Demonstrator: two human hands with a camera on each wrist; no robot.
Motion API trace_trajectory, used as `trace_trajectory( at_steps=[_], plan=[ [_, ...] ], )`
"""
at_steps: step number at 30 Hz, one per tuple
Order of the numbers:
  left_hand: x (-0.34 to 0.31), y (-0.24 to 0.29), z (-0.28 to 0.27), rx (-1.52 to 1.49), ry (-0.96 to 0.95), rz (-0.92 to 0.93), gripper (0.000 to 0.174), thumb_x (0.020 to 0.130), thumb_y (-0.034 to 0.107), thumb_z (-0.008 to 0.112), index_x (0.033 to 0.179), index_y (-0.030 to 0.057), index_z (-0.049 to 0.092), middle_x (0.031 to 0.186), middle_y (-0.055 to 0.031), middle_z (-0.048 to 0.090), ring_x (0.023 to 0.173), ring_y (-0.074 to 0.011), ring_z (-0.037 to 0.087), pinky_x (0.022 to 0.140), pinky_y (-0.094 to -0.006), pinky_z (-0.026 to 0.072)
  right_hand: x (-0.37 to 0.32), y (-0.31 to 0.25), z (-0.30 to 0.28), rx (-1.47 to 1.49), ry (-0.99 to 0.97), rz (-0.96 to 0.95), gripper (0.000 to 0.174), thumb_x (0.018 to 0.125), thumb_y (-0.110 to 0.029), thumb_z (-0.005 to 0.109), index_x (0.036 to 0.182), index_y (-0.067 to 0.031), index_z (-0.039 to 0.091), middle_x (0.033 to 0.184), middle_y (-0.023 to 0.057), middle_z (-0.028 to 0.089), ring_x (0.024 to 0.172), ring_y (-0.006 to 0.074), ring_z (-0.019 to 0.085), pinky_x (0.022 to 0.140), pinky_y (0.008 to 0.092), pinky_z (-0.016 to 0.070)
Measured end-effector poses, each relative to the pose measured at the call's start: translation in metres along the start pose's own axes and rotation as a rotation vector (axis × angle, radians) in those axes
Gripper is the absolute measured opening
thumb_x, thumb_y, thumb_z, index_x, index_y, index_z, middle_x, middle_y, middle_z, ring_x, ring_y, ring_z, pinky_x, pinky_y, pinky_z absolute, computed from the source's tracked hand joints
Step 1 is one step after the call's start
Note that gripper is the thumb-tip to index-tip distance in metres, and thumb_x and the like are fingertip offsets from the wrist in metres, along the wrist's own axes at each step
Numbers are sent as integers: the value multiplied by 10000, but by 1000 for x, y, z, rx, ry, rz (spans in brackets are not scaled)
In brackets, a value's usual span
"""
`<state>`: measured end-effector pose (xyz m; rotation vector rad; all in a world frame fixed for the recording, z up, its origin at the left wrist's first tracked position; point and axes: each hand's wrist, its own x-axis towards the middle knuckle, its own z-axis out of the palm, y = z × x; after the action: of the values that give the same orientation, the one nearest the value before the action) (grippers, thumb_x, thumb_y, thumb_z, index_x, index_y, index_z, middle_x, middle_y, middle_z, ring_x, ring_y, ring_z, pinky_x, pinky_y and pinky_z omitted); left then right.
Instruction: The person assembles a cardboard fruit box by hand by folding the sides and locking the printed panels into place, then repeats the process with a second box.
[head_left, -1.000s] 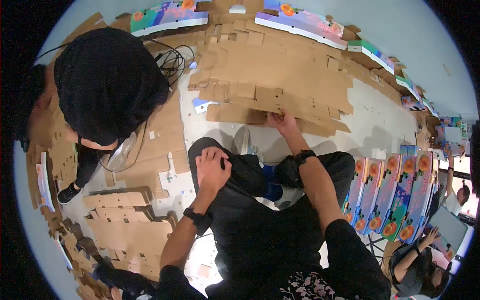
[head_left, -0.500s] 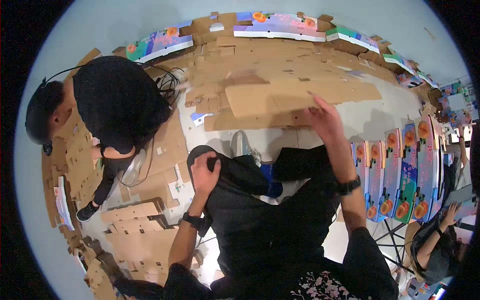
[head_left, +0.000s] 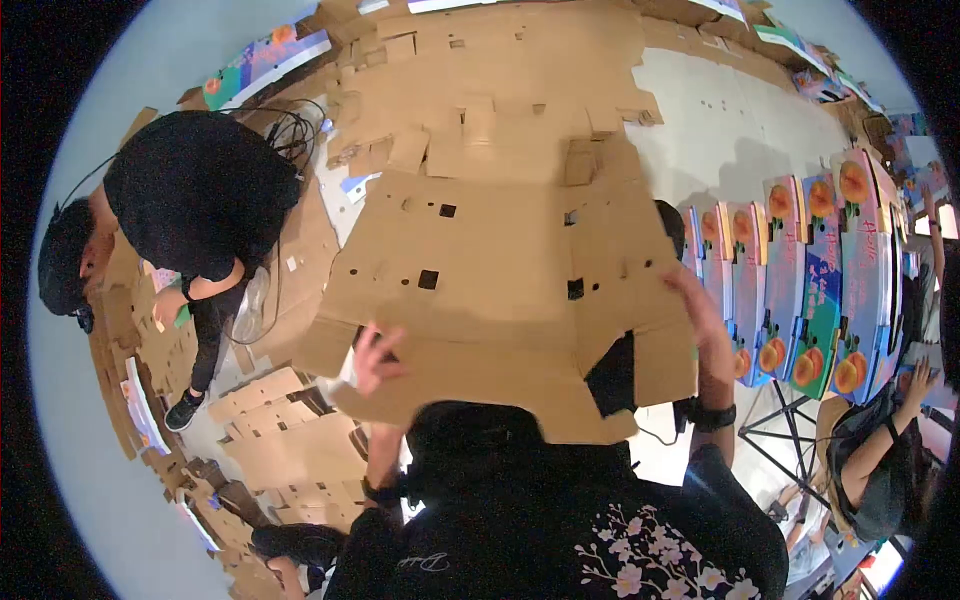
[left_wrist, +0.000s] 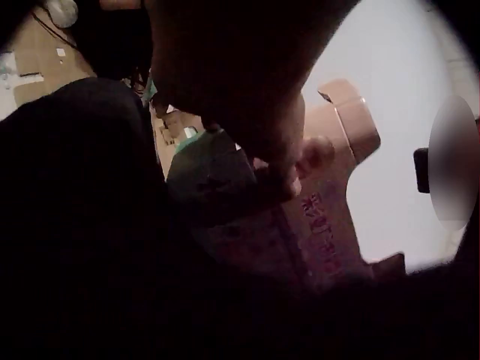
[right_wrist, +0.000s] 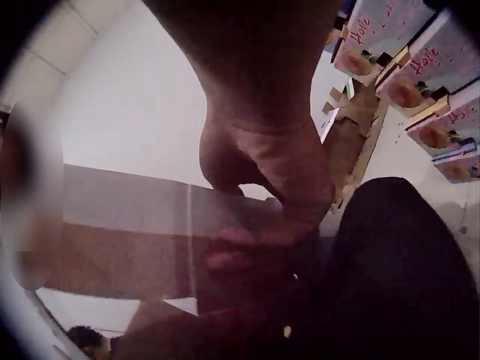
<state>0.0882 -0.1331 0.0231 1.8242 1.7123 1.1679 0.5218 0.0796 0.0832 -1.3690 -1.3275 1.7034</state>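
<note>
A flat cardboard box blank [head_left: 500, 280], plain brown side up with slots and square holes, is held tilted over the person's lap. Its printed underside [left_wrist: 322, 240] shows in the left wrist view. At the blank's right edge, the right hand [head_left: 700, 305] grips the board; the right wrist view has that hand [right_wrist: 262, 187] with thumb and fingers at the edge. Near the lower left flaps is the left hand [head_left: 378, 360], slightly blurred, its fingers spread over the brown face. A near flap hides its wrist. In the left wrist view the left hand [left_wrist: 274, 150] overlaps the printed face.
More brown cardboard [head_left: 490, 80] covers the floor ahead. Printed fruit boxes [head_left: 780, 280] stand in a row at the right, beside a black folding frame [head_left: 785, 430]. A bending person [head_left: 200, 195] is at the left, near coiled black cables [head_left: 290, 135]. Flattened cardboard [head_left: 290, 455] lies at lower left.
The right hand has lifted the blank from the floor stack and brought it back over the lap. The left hand has left the knee and reached the blank's left side, fingers spreading.
</note>
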Motion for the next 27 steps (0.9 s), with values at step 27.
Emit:
trace_trajectory(
  at_steps=[27],
  plan=[
    [20,109,-11,54,94,-335,540,804,-92,505,1338,-14,512,1413,-207,509,1339,-340,475,1093,-428,417,-27,-1,41,-330,84,-232,1044,744,-99,842,1582,-57,220,1568,153,363,1419,272,397,1169,431,336]
  ],
)
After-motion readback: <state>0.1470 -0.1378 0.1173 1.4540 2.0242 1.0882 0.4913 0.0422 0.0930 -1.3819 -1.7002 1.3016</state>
